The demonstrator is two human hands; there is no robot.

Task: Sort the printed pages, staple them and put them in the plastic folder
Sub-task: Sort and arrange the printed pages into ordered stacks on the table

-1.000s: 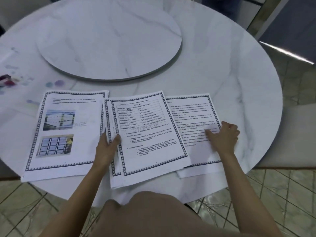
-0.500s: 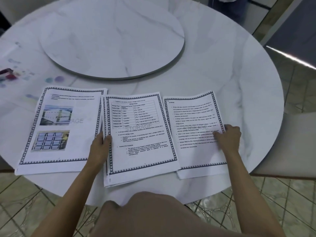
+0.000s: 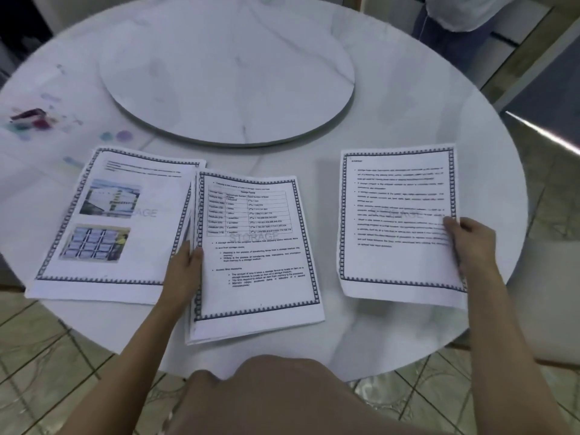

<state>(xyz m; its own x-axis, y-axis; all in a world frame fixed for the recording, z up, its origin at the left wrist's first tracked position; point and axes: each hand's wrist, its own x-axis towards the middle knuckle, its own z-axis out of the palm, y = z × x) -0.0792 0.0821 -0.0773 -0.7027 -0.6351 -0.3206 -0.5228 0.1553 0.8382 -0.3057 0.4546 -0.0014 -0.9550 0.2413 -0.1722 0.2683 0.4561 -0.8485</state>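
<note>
Left of the left hand [image 3: 185, 271] lies the picture page [image 3: 119, 221], that hand pinches the middle stack [image 3: 257, 252] by its left edge, fingers seemingly tucked beneath, while the right hand [image 3: 470, 243] grips the text page [image 3: 398, 221], now drawn well clear of the stack, so sorting goes on.

A broad strip of bare marble table [image 3: 326, 246] shows between the middle stack [image 3: 260, 252] and the text page [image 3: 395, 221] at the right, and it is open from the near edge. A narrower bare band runs between the sheets' far edges and the raised turntable [image 3: 226, 73], whose rim bars a flat slide toward the centre. The picture page [image 3: 125, 221] meets the middle stack's left side, and the left hand [image 3: 183, 271] gripping that stack fills the seam. The right hand [image 3: 470, 243] pinches the text page's right edge, near the table's rim. Blurred coloured bits [image 3: 29, 119] lie at far left.
</note>
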